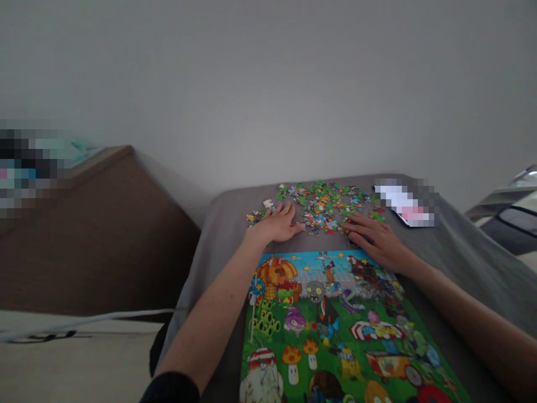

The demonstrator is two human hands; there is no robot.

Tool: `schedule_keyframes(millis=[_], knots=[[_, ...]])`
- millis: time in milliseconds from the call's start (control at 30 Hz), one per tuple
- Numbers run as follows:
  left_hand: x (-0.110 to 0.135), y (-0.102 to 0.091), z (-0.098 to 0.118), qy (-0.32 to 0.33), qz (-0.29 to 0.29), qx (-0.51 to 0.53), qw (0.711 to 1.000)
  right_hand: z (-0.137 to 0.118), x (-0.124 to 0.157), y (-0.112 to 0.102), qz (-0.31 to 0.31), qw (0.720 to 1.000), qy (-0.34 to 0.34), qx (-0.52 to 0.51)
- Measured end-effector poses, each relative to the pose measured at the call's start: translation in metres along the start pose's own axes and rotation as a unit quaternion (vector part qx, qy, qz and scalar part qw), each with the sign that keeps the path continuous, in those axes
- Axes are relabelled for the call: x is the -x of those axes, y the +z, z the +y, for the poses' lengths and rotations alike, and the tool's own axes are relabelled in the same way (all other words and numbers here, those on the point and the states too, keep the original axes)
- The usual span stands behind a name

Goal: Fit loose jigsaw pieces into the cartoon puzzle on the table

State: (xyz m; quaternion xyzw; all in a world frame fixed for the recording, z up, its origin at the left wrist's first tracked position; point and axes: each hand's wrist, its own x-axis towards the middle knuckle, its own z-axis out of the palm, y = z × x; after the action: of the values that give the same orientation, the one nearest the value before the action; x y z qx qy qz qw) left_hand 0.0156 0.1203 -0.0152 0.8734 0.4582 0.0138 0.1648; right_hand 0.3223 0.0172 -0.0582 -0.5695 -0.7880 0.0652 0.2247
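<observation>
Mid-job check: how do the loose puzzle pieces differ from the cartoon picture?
The puzzle pieces lie as many small scattered bits; the cartoon picture is one broad flat panel. The pieces lie farther off, towards the wall; the picture lies nearer, running out of frame. Both are multicoloured and rest on grey cloth.

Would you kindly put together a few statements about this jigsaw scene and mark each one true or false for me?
1. The loose jigsaw pieces lie on a grey cloth. True.
2. The left hand and the right hand both reach to the loose jigsaw pieces. True.
3. Both hands are clenched into fists. False: their fingers are stretched out.
4. A smartphone lies right of the loose jigsaw pieces. True.
5. On the cloth, the loose jigsaw pieces lie nearest the camera. False: the cartoon picture is nearer.
</observation>
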Motion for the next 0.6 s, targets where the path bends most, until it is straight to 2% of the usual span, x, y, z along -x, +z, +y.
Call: schedule_keyframes(millis=[167, 367, 500, 600], knots=[[0.002, 0.003, -0.001, 0.013, -0.011, 0.005, 1.000, -0.004, 0.001, -0.005, -0.006, 1.000, -0.001, -0.004], [0.000, 0.004, 0.001, 0.033, 0.012, 0.007, 0.999, -0.004, 0.002, -0.005, 0.005, 1.000, -0.001, -0.007], [0.004, -0.015, -0.014, 0.043, 0.033, 0.005, 0.998, -0.003, 0.002, -0.003, 0.022, 1.000, -0.010, -0.020], [0.007, -0.033, -0.038, -0.015, 0.056, -0.022, 0.998, -0.002, 0.002, -0.003, 0.021, 0.999, -0.012, -0.023]])
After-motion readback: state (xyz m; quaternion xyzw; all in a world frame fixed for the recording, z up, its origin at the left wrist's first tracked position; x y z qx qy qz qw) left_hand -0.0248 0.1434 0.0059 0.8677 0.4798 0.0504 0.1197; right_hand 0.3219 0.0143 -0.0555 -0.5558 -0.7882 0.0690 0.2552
